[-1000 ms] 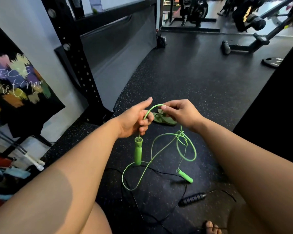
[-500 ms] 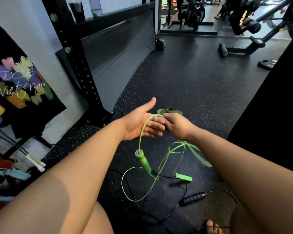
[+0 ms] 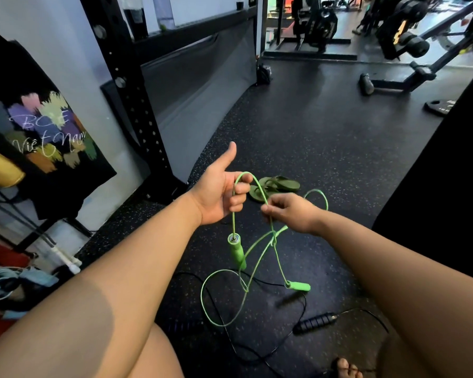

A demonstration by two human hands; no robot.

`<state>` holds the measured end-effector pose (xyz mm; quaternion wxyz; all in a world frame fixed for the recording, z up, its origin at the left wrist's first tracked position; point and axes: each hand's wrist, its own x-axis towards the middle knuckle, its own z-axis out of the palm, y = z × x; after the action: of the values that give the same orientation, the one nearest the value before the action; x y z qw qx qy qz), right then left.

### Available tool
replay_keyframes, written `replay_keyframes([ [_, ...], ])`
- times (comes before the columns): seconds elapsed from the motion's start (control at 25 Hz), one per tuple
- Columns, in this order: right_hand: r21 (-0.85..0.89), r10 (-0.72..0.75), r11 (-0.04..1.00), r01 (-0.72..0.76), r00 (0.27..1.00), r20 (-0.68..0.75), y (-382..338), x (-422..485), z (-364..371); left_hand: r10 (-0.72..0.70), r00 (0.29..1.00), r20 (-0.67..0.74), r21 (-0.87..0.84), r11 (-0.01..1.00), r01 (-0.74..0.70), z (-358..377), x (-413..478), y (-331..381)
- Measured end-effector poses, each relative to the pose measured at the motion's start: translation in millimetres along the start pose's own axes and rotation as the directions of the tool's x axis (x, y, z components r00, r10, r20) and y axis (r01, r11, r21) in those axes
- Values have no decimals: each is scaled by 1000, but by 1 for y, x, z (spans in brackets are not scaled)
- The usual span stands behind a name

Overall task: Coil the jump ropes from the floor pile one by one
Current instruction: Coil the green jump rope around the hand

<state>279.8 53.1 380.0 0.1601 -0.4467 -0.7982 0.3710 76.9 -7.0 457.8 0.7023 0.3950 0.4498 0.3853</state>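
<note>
Over left hand [image 3: 217, 193], thin green rope [image 3: 233, 222]

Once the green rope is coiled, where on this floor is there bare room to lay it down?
Widest bare patch: the speckled floor beyond the sandals, bordered by the grey wall panel and the machine base. Crowded below the left hand and right hand: the green rope trails over the black rope, near a bare foot.

1. Below the black handle [image 3: 316, 321], we see toes [image 3: 346, 368] cut off by the bottom edge.
2. Left of that handle, the black cord [image 3: 231, 347] disappears behind our left forearm [image 3: 137, 255].
</note>
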Motion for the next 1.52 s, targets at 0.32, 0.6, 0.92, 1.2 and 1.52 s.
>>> replay_keyframes([
  [0.32,-194,86,980,-30,954,288,-8,-10,24,193,955,-225,-185,954,-237,-13,3,3],
  [0.6,-421,-190,855,303,938,290,-46,-16,25,199,912,-359,-226,929,-292,-27,12,3],
  [0.92,-432,-498,763,480,864,81,-65,-17,6,-71,981,-181,283,952,121,-16,19,-22],
  [1.2,-120,-359,932,342,918,-171,-46,-8,-21,-197,969,147,287,946,149,2,5,-17],
  [1.52,143,-78,985,99,986,-150,-24,-6,1,-2,981,196,-49,999,12,3,-3,-3],
])
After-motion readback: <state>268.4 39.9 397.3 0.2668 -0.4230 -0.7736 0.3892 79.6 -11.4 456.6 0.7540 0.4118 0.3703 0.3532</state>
